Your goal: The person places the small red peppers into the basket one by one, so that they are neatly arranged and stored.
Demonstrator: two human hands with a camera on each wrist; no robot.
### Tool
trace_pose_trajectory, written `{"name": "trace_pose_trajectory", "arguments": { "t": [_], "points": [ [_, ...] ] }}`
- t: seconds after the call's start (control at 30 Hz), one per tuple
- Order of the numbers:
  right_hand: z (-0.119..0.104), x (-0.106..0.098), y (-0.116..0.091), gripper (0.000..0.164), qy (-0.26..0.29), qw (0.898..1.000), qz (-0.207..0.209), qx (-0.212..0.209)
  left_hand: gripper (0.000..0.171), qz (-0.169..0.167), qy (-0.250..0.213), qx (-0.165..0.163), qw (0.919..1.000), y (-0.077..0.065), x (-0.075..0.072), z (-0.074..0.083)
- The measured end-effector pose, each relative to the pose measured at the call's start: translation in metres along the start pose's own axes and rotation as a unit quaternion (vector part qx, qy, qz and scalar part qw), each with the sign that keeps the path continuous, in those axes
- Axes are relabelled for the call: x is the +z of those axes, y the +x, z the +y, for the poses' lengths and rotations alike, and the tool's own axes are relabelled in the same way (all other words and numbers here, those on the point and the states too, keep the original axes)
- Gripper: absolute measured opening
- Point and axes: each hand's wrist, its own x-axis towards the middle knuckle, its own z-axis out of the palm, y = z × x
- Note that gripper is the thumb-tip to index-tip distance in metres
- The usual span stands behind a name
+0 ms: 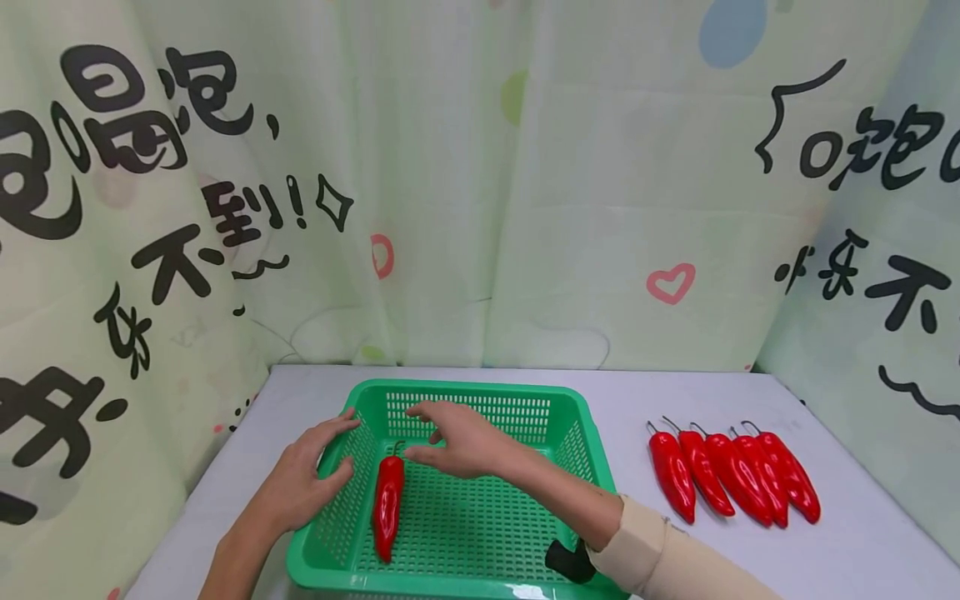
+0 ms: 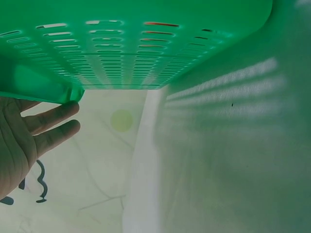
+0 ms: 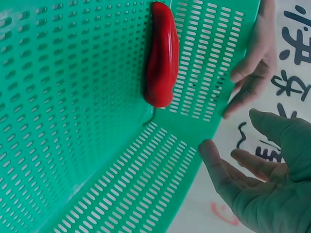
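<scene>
Right hand (image 1: 461,437) stretched over basket (image 1: 480,517), grip apart | left hand (image 1: 311,471) beside it, grip apart (pepper (image 1: 387,507) inside)

A red pepper (image 3: 164,56) lies inside a perforated green basket (image 3: 182,124).

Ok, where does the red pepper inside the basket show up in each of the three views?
Head: the red pepper is below and left of centre, stem end up.
Left wrist: its shape is not visible; red showing through slots at upper centre is probably it.
Right wrist: upper middle, stem end down.
Shared landmark: the green basket, in all three views.
</scene>
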Motion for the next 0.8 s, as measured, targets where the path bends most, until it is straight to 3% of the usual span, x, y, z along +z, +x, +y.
{"name": "trace_pose_trajectory", "arguments": {
  "t": [0.43, 0.8],
  "points": [
    [0.002, -0.018, -0.014, 0.054, 0.012, 0.999, 0.04, -0.011, 0.045, 0.004, 0.006, 0.017, 0.9998, 0.0, 0.001, -0.002],
    [0.006, -0.033, -0.035, 0.053, 0.019, 0.997, 0.076, -0.016, 0.045, 0.001, 0.005, 0.005, 1.0, 0.001, 0.001, -0.001]
  ]
}}
